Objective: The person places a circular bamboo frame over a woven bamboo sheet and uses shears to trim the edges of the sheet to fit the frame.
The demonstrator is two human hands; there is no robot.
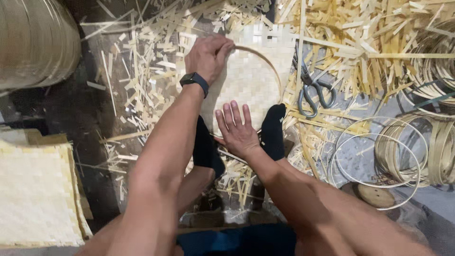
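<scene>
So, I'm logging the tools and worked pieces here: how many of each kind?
Woven mat under the hands: 1
Stack of woven mats: 1
Scissors: 1
Loose thin hoops: 2
Total: 5

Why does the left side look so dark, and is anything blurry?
Head view: light falls on the woven mat and the strips at right, and the floor at left lies in shadow. The left hand, right hand and scissors look sharp; the forearms near the lens are soft.
</scene>
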